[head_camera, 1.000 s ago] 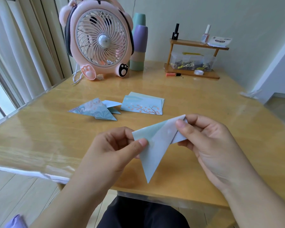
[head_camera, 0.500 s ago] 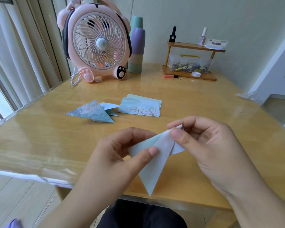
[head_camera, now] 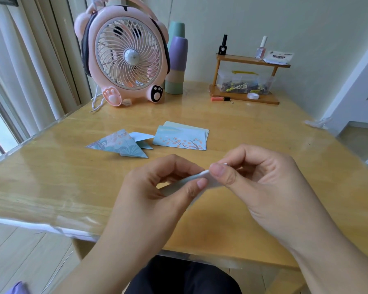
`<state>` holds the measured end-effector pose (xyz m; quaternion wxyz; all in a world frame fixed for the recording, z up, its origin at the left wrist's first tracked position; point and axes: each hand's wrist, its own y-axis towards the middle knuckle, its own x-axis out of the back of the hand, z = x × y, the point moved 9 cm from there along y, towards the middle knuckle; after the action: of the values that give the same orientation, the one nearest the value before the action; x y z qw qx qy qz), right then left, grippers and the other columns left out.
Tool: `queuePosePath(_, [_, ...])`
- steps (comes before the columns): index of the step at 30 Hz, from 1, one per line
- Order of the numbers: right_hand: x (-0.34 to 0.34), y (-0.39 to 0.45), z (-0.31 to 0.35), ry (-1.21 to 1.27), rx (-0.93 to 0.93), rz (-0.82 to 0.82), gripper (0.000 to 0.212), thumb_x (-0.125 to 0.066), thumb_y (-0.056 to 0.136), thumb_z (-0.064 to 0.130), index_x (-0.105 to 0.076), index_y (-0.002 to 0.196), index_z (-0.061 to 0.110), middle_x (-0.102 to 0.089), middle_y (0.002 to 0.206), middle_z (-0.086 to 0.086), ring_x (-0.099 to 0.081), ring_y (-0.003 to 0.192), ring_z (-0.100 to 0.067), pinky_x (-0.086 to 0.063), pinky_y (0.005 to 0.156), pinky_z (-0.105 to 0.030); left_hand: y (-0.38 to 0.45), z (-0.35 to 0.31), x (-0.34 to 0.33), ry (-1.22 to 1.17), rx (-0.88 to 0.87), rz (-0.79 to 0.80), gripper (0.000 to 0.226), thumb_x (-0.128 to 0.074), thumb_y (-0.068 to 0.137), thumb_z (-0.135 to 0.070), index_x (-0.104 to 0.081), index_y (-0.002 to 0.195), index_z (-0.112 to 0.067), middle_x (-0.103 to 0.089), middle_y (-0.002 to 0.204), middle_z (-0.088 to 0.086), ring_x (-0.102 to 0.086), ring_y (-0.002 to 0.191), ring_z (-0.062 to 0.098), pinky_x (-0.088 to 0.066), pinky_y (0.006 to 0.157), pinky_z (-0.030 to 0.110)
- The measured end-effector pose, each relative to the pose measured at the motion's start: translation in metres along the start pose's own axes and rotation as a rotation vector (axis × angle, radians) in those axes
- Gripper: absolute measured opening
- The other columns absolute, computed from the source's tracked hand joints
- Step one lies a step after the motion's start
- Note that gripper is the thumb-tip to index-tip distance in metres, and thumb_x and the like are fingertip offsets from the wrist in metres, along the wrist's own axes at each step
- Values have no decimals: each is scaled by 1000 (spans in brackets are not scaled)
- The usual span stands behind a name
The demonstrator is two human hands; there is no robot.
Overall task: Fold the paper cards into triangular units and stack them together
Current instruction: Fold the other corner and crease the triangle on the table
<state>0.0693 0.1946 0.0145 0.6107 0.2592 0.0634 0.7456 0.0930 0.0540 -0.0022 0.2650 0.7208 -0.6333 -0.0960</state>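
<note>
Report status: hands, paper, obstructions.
Left hand and right hand both pinch the paper card, mid-fold. Folded units and card stack wait beyond. Nothing obstructs.

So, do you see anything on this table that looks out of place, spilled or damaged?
Nothing stands out. The folded triangular units and the stack of flat cards lie neatly on the table. The left hand and right hand pinch one paper card between them, mostly hidden.
</note>
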Motion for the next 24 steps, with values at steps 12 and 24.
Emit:
queuePosePath(12, [-2, -25, -84, -62, -560, 61, 14, -67, 81, 30, -64, 93, 22, -71, 69, 5, -63, 61, -4, -48, 61, -17, -23, 27, -27, 522, -350, -42, 14, -57, 76, -17, -59, 84, -28, -46, 90, -12, -46, 78, 14, -43, 66, 37])
queuePosePath(24, [19, 2, -56, 188, -145, -220, 32, -68, 77, -7, -64, 93, 21, -70, 72, 4, -64, 66, -7, -49, 67, -14, 2, 79, 8, -159, 377, -145, 91, -76, 42, -53, -39, 124, -55, -45, 126, -20, -60, 103, -1, -50, 79, 19])
